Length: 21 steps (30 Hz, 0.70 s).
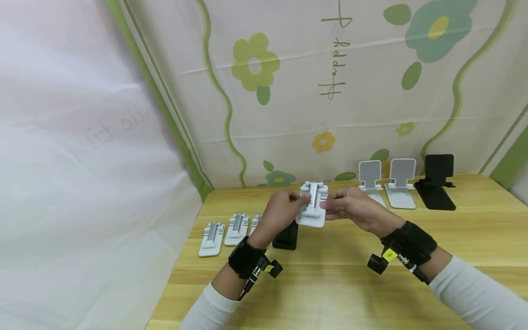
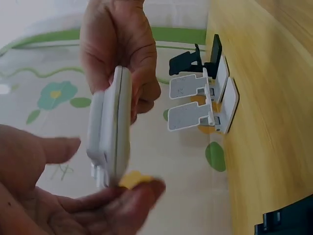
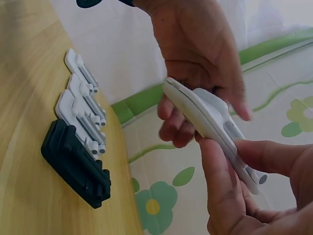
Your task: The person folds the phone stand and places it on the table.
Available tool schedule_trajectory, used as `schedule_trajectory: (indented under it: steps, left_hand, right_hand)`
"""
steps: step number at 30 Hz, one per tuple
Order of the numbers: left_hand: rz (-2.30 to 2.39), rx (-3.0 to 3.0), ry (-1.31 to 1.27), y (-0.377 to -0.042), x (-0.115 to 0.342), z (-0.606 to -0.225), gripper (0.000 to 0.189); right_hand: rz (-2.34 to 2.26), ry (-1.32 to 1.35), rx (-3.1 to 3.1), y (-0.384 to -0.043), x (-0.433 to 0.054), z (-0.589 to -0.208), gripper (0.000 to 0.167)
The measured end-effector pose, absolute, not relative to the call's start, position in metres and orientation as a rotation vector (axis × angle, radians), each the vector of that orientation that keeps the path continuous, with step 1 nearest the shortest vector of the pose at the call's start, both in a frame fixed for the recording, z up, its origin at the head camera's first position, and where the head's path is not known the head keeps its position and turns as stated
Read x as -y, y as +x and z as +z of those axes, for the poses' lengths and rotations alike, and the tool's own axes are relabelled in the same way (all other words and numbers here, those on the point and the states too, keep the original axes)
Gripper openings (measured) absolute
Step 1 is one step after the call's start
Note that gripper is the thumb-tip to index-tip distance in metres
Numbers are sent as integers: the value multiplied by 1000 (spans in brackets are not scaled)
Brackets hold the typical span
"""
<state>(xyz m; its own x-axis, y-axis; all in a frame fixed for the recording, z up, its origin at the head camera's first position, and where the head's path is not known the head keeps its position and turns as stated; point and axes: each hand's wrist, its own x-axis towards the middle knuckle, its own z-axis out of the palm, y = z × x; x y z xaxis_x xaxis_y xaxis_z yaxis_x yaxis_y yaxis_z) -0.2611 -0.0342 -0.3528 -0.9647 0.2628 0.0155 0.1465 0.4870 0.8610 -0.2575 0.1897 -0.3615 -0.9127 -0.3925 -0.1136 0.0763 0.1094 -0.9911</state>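
A: What did the head view show?
B: Both hands held a folded white phone stand point(image 1: 313, 205) above the wooden table point(image 1: 330, 284). The left hand point(image 1: 284, 211) pinched its left edge, the right hand point(image 1: 350, 208) its right edge.

A: And the left wrist view?
B: The stand point(image 2: 115, 129) was seen edge-on between the fingers. Two opened white stands point(image 2: 200, 105) stood far behind it.

A: The right wrist view?
B: The fingers gripped the stand point(image 3: 210, 122). A folded black stand point(image 3: 73, 164) lay on the table.
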Motion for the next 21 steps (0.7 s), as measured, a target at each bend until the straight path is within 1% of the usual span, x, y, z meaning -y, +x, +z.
schedule_trajectory:
  steps: [3,6,11,14,16,21]
  left_hand:
    - [1246,-2814,445,-254,29,-349,50]
    - [1096,-2941,475,-249,25,-348,58]
    - [1051,-3018,490,-247,24,-348,56]
    - [1072,-3017,501,-249,27,-349,51]
    - [1075,-3009,488,-249,30,-350,50]
    - [1060,-3038,397,-255,42,-357,48]
  right_hand:
    - [-1869,-341,-2034,-256,-186,-362,28]
    - [-1865,-377,-2044,-255,-182,-361,23]
    - [-1887,-395,-2059,-255,-176,-362,14]
    - [-1911,-392,-2047,-255,-173,-364,12]
    - [-1916,-384,-2031,-255,-171,-365,14]
    - [-1863,-377,-2023,-254,-169,-366,34]
